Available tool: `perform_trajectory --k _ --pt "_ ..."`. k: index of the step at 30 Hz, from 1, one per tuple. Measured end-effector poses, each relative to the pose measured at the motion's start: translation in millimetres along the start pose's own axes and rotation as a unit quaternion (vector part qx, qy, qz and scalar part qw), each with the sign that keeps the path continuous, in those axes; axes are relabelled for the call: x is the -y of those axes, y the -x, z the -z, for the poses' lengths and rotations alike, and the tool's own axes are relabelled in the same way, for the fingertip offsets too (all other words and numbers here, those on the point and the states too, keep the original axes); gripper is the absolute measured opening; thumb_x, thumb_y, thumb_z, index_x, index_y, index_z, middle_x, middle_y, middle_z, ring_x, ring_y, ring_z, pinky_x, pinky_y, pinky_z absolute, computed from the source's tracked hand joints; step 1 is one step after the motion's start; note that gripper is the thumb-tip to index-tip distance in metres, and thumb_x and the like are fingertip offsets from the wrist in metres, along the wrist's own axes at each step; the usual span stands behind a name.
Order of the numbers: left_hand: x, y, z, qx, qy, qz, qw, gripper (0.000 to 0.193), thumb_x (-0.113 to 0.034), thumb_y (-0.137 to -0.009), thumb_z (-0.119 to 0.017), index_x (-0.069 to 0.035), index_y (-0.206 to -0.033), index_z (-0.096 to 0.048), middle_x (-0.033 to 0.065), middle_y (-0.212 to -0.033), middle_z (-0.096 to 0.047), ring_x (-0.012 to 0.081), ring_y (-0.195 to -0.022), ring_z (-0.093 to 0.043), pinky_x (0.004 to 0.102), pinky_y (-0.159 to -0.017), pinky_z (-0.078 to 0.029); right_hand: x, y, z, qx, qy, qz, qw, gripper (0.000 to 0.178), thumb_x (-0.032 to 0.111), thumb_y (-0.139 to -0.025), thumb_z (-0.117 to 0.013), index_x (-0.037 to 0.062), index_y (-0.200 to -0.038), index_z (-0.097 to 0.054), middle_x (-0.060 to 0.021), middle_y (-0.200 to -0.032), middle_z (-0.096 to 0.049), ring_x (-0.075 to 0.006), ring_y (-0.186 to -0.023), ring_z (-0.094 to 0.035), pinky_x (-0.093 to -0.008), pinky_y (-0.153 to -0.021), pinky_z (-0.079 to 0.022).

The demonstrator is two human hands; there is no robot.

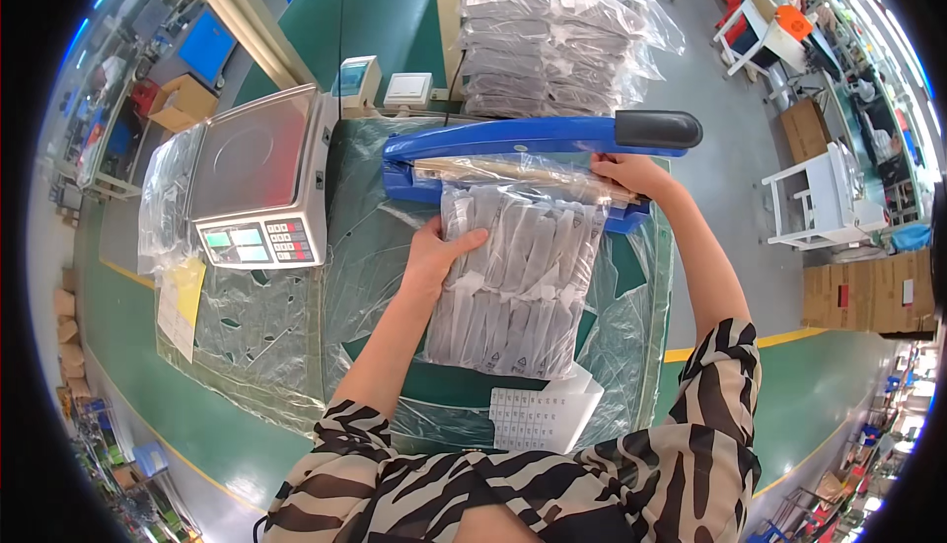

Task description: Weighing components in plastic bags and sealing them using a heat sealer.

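Observation:
A clear plastic bag packed with several small grey packets lies flat in front of a blue hand sealer. The bag's loose upper end runs in over the sealer's base, beneath the raised blue arm with its black grip. At the bag's left edge is my left hand, its thumb pressed on top and its other fingers mostly hidden. My right hand is below the black grip, its fingers closed on the upper right end of the bag's film.
A digital scale stands at the left on the plastic-covered table. Behind the sealer rises a stack of filled clear bags. A printed label sheet lies near the front edge. White-and-yellow papers hang by the scale.

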State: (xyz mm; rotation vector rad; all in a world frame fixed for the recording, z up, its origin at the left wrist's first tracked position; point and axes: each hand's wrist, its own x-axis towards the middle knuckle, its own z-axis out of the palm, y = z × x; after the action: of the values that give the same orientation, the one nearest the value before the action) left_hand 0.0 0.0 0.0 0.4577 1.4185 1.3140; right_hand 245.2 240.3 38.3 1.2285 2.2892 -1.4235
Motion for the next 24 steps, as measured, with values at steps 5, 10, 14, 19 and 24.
perform_trajectory --k 5,10,14,19,24 --pt "1 -5 -13 0.02 0.02 0.011 1.0 0.066 -0.018 -0.061 -0.086 0.006 -0.113 -0.055 0.0127 -0.103 -0.063 0.0204 -0.09 -0.062 0.0308 -0.08 -0.05 -48 -7 19 -0.271 0.035 0.071 0.959 0.017 0.02 -0.087 -0.06 0.0039 -0.086 -0.063 -0.0012 -0.075 -0.055 -0.0129 -0.068 -0.051 -0.0301 -0.066 -0.043" --pt "-1 -2 -11 0.021 0.019 0.002 1.0 0.062 -0.016 -0.062 -0.084 0.007 -0.112 -0.055 0.0135 -0.101 -0.064 0.0207 -0.088 -0.063 0.0315 -0.079 -0.05 63 77 98 -0.324 -0.139 0.119 0.928 0.037 0.035 -0.093 -0.049 0.0025 -0.081 -0.061 -0.0008 -0.076 -0.059 -0.0106 -0.069 -0.053 -0.0252 -0.06 -0.04" --pt "0 -2 1 0.008 0.01 -0.005 1.0 0.061 -0.015 -0.063 -0.084 0.008 -0.112 -0.055 0.0138 -0.101 -0.063 0.0208 -0.087 -0.063 0.0318 -0.079 -0.05 138 96 76 -0.255 0.079 0.059 0.962 0.042 0.039 -0.093 -0.046 0.0012 -0.081 -0.06 -0.0079 -0.073 -0.06 -0.0168 -0.069 -0.056 -0.0308 -0.062 -0.042" --pt "3 -4 3 0.014 0.009 -0.005 1.0 0.062 -0.016 -0.063 -0.084 0.008 -0.112 -0.055 0.0137 -0.102 -0.063 0.0205 -0.088 -0.062 0.0316 -0.08 -0.05 111 72 41 -0.244 0.365 0.011 0.899 0.039 0.034 -0.092 -0.044 0.0007 -0.083 -0.061 -0.0185 -0.082 -0.062 -0.0359 -0.081 -0.059 -0.0433 -0.073 -0.045" --pt "-2 -3 -2 0.012 -0.002 0.006 1.0 0.063 -0.017 -0.062 -0.084 0.007 -0.113 -0.054 0.0136 -0.103 -0.063 0.0203 -0.089 -0.062 0.0314 -0.082 -0.049 43 45 19 -0.198 0.3 0.039 0.932 0.032 0.028 -0.092 -0.041 0.0022 -0.093 -0.06 -0.0179 -0.089 -0.061 -0.0377 -0.089 -0.057 -0.0443 -0.081 -0.044"
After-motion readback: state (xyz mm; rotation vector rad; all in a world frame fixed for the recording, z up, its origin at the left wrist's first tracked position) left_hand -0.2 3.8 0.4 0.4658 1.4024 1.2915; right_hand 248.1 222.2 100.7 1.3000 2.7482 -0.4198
